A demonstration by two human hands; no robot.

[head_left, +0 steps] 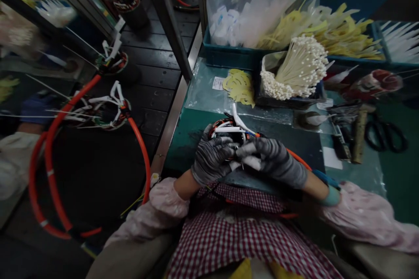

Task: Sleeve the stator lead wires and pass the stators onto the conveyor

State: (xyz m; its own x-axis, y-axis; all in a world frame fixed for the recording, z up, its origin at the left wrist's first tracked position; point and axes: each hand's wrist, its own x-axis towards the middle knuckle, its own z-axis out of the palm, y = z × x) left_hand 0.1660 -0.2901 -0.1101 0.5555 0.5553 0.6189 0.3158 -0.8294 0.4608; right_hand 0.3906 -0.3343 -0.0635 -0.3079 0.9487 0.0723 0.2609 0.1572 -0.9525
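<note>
On the bench in front of me sits a motor stator (220, 124), a round winding ring with white sleeves (240, 120) standing out of its top. An orange-red cable (298, 159) runs off to its right, partly under my arm. My left hand (214, 157), in a grey striped glove, is closed against the stator's near left side. Its thumb and fingers meet my right hand (275, 161) at the near edge. The right fingertips, also gloved, are pinched together there; what lies between them is too small and hidden to name.
Behind the stator lie yellow insulation pieces (240, 87) and a tub of white-tipped ties (294, 69). Blue bins (229, 56) stand farther back. Scissors (386, 136) and a hammer (360, 135) lie right. More stators with cables (111, 111) stand on the slatted line left, near another person's gloved hand (37, 107).
</note>
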